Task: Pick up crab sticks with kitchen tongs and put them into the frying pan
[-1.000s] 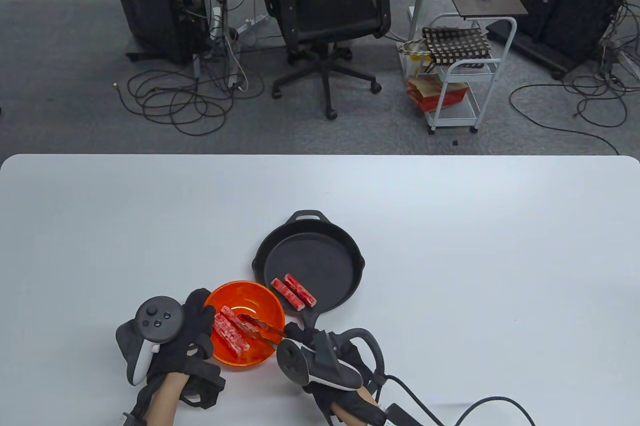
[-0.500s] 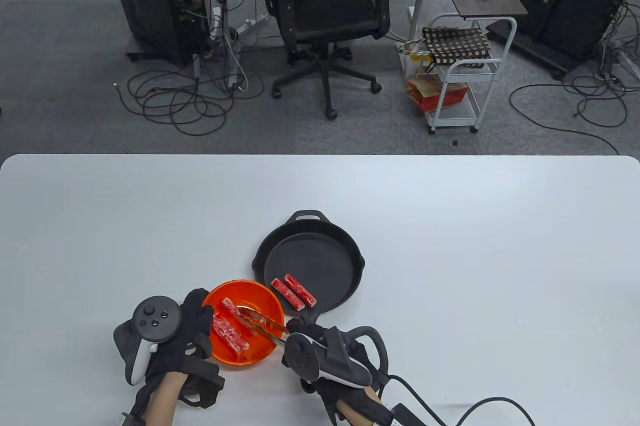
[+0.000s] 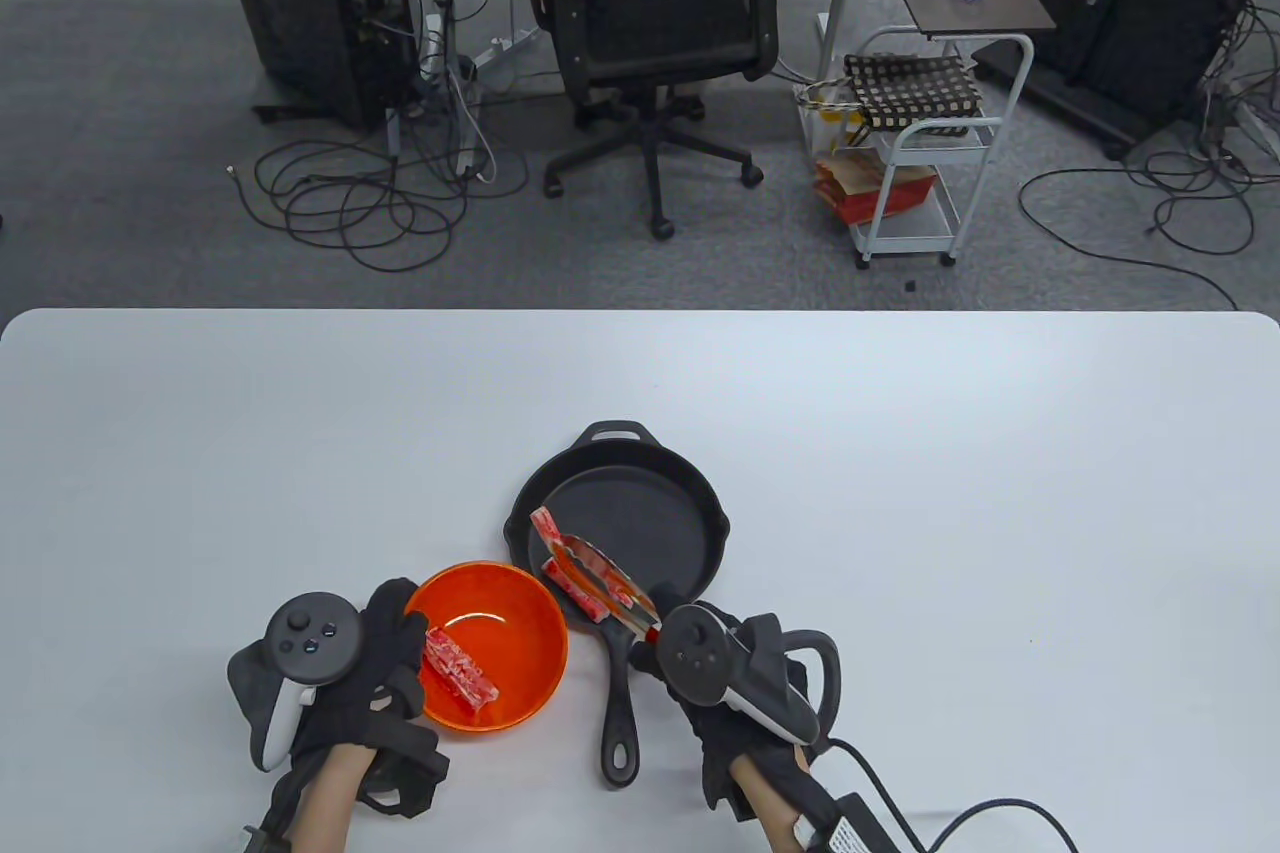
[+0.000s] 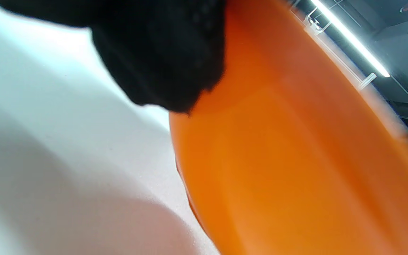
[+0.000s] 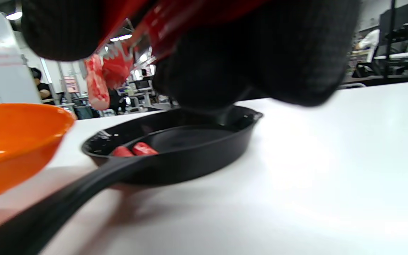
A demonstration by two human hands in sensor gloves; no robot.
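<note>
My right hand (image 3: 655, 633) grips red kitchen tongs (image 3: 605, 576) that pinch one crab stick (image 3: 547, 529) above the near left part of the black frying pan (image 3: 650, 513). Two crab sticks (image 3: 572, 588) lie in the pan below the tongs. In the right wrist view the held crab stick (image 5: 96, 86) hangs from the tongs (image 5: 133, 53) over the pan (image 5: 190, 156). An orange bowl (image 3: 515, 613) left of the pan holds two crab sticks (image 3: 460, 668). My left hand (image 3: 405, 648) holds the bowl's left rim; a finger (image 4: 161, 53) lies against the bowl's wall (image 4: 296, 159).
The pan's handle (image 3: 620, 723) points toward me, between the bowl and my right hand. A black cable (image 3: 950, 813) trails from my right wrist along the table's near edge. Beyond the table's far edge stand an office chair (image 3: 660, 3) and a white cart (image 3: 920, 163).
The tongs lifted one crab stick out of the bowl and carried it right, over the pan. My right hand moved right and away from me. The left hand stayed on the bowl.
</note>
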